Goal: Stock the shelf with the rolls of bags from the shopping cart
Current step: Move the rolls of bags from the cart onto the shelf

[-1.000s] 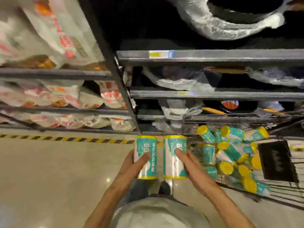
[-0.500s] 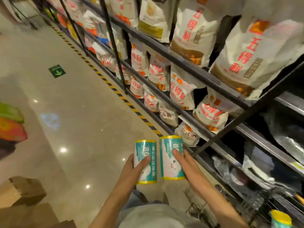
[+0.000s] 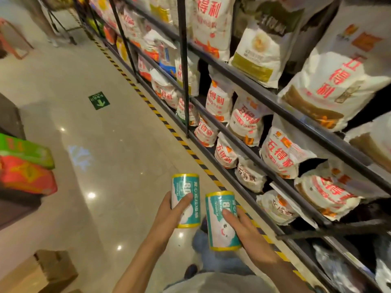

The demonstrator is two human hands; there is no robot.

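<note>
Hands are each gripping one roll of bags upright above the shiny floor (image 3: 118,157). Left hand (image 3: 169,216) is curling round the left roll (image 3: 186,200), thumb lying across its label. Right hand (image 3: 245,231) is wrapping the right roll (image 3: 222,220), which is sitting slightly lower, just beside the other without touching. Both rolls are showing teal and white labels with yellow rims at top and bottom. Dark metal shelves (image 3: 249,153) are running along the right, carrying white sacks (image 3: 245,121) with red lettering.
</note>
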